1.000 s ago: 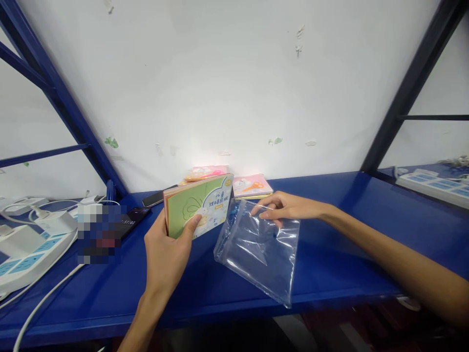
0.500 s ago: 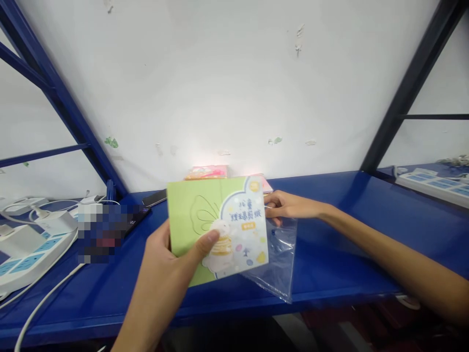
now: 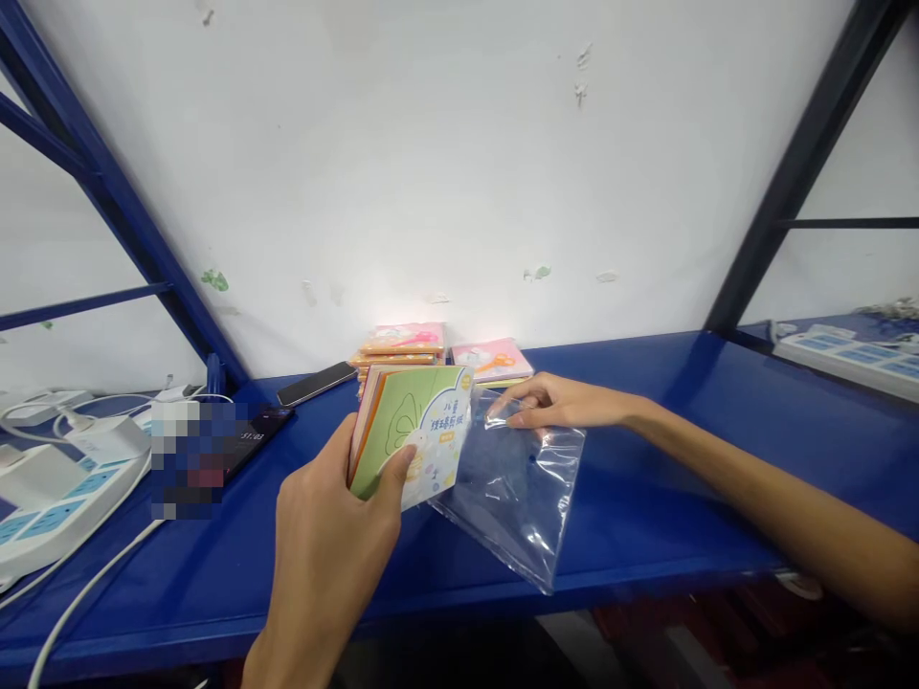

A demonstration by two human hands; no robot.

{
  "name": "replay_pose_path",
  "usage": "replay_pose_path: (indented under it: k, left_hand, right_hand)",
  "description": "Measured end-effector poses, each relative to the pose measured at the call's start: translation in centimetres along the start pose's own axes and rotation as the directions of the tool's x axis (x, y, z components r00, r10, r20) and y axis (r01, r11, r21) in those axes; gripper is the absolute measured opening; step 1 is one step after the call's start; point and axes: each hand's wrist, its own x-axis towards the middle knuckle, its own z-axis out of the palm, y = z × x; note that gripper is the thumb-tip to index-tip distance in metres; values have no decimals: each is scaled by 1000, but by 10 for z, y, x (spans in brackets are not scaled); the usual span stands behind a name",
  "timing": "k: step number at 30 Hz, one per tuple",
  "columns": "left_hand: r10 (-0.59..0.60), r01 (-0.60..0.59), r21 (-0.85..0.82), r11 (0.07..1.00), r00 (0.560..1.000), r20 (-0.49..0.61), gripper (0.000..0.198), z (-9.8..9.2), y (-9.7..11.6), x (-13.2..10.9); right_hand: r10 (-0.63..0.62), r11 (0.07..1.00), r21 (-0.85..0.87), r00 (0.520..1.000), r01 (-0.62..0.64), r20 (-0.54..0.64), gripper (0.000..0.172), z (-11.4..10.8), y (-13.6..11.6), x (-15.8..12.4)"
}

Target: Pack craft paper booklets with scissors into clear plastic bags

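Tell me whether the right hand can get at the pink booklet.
Likely yes: the right hand sits just in front of the pink booklet, with only the edge of the plastic bag between. It is pinching that bag, so it would probably must let go first.

Dark device [image 3: 255, 431] behind pixelated patch [image 3: 192, 460]

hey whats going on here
A person is working at a blue metal shelf. Their left hand grips a pack of coloured paper, tilted up, while their right hand holds the top edge of a clear plastic bag lying on the shelf close by. More paper packs sit behind them, beside a smartphone.
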Motion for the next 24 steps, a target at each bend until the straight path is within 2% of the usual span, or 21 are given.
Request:
replay_pose_path:
  k: [5, 11, 15, 19, 24]
  left_hand:
    - [-10, 12, 74, 997, 999, -33, 40, 2, -1, 0]
    - [-46, 47, 27, 999, 998, -51, 35, 2, -6, 5]
    - [-80, 82, -114, 990, 997, 17, 38, 2, -16, 12]
    - [-151, 179, -288, 941, 982, 116, 41, 2, -22, 19]
    - [-176, 241, -397, 886, 965, 193, 45, 5, -29, 26]
  right_hand:
    - [-18, 1000, 24, 999, 17, 31, 49, 0, 1, 0]
    - [-20, 1000, 11, 999, 19, 36, 49, -1, 1, -1]
    - [-41, 999, -2, 996, 41, 75, 48, -1, 0, -2]
    - [-42, 999, 7, 993, 42, 109, 47, -2, 1, -3]
    - [-39, 997, 77, 989, 28, 142, 48, -4, 2, -2]
